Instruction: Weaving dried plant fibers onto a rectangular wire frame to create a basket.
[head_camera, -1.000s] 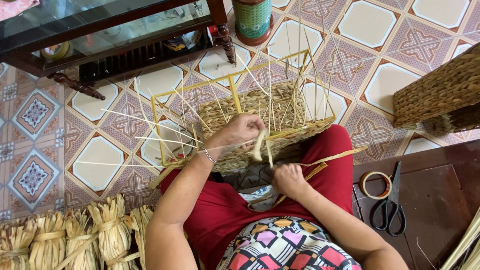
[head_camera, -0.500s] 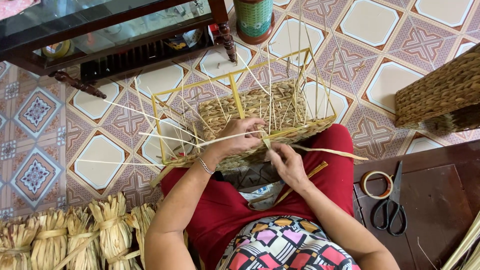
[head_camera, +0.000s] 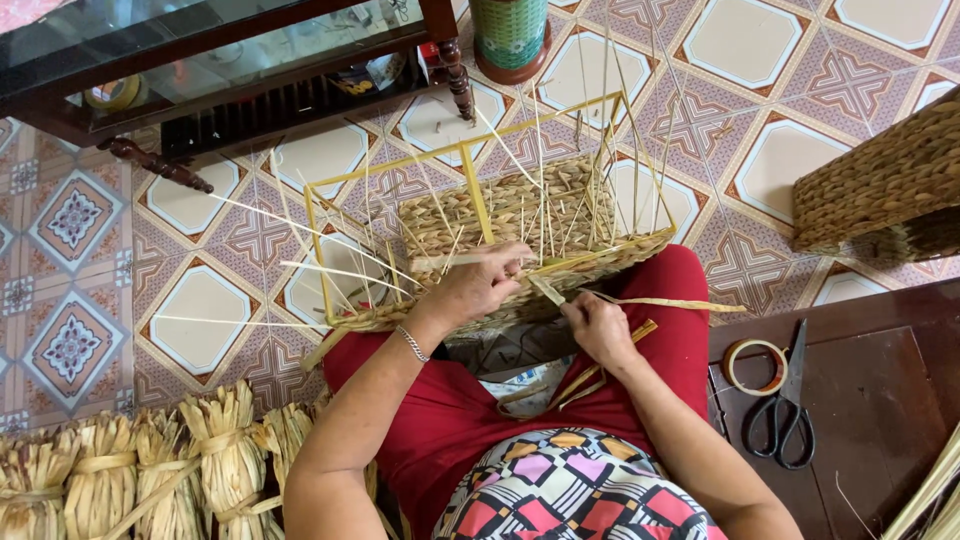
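At frame center, the right hand (head_camera: 598, 328) has risen to pinch the straw strand (head_camera: 655, 302) beside the left hand (head_camera: 487, 283), which grips the half-woven basket (head_camera: 520, 215): weaving advances.

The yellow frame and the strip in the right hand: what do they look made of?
The yellow frame looks like thin metal rod, painted glossy yellow: straight bars, sharp corners. The strip in the right hand looks like dried grass or reed, matte tan and flat, the same as the woven basket wall.
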